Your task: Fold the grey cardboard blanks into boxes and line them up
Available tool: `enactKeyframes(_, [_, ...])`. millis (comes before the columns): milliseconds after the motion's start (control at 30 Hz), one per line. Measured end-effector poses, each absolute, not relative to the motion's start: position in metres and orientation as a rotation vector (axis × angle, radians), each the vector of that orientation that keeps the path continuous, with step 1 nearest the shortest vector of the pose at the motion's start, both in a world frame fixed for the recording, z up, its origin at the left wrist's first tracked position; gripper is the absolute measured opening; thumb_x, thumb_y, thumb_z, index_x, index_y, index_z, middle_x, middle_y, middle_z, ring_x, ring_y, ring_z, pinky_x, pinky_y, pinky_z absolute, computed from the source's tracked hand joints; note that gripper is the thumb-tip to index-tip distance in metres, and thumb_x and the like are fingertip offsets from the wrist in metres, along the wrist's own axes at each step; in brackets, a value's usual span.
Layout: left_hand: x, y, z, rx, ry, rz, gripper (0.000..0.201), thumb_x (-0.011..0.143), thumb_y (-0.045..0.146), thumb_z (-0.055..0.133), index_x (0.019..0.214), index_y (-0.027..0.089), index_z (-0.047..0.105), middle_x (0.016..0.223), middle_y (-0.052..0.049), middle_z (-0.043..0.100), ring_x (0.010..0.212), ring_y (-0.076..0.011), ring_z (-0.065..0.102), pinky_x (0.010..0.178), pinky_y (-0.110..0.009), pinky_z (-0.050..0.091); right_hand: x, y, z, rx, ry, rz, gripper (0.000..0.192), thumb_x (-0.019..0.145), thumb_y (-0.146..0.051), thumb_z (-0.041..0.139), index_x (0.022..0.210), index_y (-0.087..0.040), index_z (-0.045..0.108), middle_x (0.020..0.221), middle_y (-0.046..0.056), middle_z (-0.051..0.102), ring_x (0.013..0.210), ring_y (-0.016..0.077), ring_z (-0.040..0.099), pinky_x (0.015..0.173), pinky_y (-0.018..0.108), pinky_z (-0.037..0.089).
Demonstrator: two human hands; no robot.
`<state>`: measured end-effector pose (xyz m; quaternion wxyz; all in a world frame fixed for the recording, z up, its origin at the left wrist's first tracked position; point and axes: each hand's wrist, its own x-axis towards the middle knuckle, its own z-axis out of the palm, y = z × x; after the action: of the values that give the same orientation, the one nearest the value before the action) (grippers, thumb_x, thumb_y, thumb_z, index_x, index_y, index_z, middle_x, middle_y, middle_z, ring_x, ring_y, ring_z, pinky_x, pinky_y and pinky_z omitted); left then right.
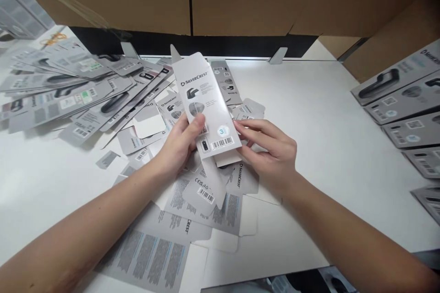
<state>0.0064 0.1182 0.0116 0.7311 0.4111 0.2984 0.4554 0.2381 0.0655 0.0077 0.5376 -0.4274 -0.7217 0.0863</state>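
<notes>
A grey printed cardboard box (205, 96), marked SilverCrest, is held up at the middle, tilted, with its flaps sticking out at the top and bottom. My left hand (182, 146) is closed around its lower left side, thumb flat on the front panel. On the lower right edge, my right hand (270, 149) pinches with thumb and fingers; some of its fingertips are hidden behind the box. Beneath both hands lie several flat, unfolded cartons (206, 213) of the same print, overlapping one another.
A fanned pile of flattened cartons (65, 96) spreads over the left of the white table (319, 114). Standing along the right edge is a row of formed boxes (395, 94). Brown cardboard (240, 0) walls the back, above a dark strip with white brackets (278, 55).
</notes>
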Motion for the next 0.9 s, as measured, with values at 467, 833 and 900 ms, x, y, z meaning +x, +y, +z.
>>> enactKeyframes(467, [0.004, 0.122, 0.007, 1.113, 0.827, 1.178, 0.09, 0.091, 0.064, 0.103, 0.165, 0.03, 0.065, 0.159, -0.014, 0.081, 0.155, -0.0439, 0.074, 0.133, -0.062, 0.061, 0.23, 0.068, 0.019, -1.104, -1.52, 0.223, 0.028, 0.107, -0.053, 0.095, 0.094, -0.029, 0.09, 0.09, 0.002, 0.08, 0.063, 0.0148, 0.059, 0.052, 0.034, 0.05])
enactKeyframes(833, [0.004, 0.111, 0.034, 1.335, 0.878, 0.995, 0.075, 0.093, 0.064, 0.101, 0.155, 0.03, 0.077, 0.143, -0.011, 0.088, 0.147, -0.0426, 0.078, 0.133, -0.061, 0.059, 0.229, 0.066, 0.025, -1.086, -1.504, 0.375, 0.039, 0.112, -0.041, 0.086, 0.076, -0.026, 0.077, 0.079, 0.001, 0.065, 0.066, 0.0154, 0.055, 0.053, 0.033, 0.043])
enactKeyframes(900, [0.003, 0.111, 0.034, 1.331, 0.887, 0.99, 0.07, 0.093, 0.063, 0.1, 0.151, 0.029, 0.079, 0.141, -0.011, 0.089, 0.147, -0.0419, 0.078, 0.133, -0.06, 0.058, 0.231, 0.066, 0.026, -1.067, -1.515, 0.4, 0.036, 0.112, -0.038, 0.085, 0.079, -0.027, 0.079, 0.08, 0.001, 0.066, 0.068, 0.016, 0.057, 0.055, 0.033, 0.044])
